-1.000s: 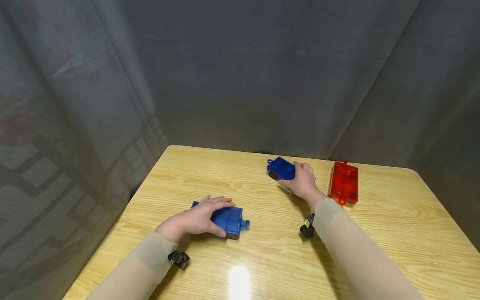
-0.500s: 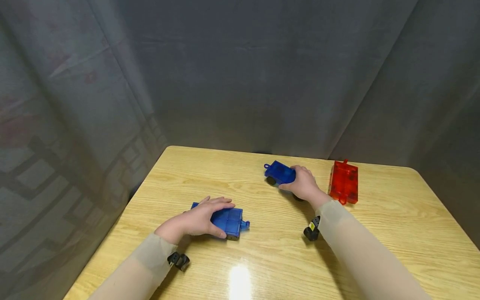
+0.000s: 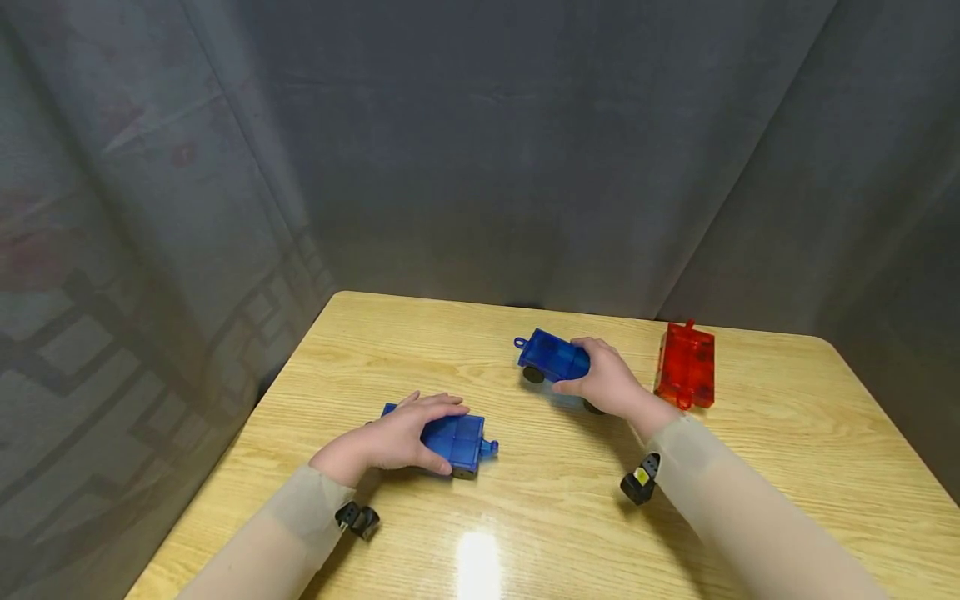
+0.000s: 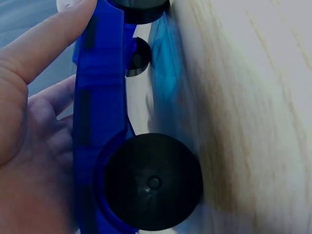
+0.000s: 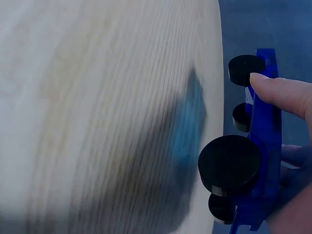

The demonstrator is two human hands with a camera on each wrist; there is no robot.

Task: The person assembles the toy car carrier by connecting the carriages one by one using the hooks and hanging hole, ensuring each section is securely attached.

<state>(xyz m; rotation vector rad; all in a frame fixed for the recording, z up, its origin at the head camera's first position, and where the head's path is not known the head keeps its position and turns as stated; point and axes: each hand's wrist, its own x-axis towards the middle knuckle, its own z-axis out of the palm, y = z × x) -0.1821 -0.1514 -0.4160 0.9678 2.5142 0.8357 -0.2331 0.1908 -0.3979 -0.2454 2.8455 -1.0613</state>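
Observation:
My left hand lies over a translucent blue toy wagon, thumb along its near side and fingers along the far side. A small hitch with a rounded tip sticks out of its right end. In the left wrist view, black wheels sit under its blue body, right at the tabletop. Farther back, my right hand grips a second blue toy wagon by its right end, with a ring hitch pointing left. In the right wrist view, that wagon's body hangs above its shadow on the wood.
A translucent red toy wagon stands to the right of my right hand, with a ring at its near end. The wood-grain table ends at a grey curtain behind and at the left.
My right hand has moved left and toward me, carrying the second blue wagon away from the back edge. The left hand and its wagon have stayed in place.

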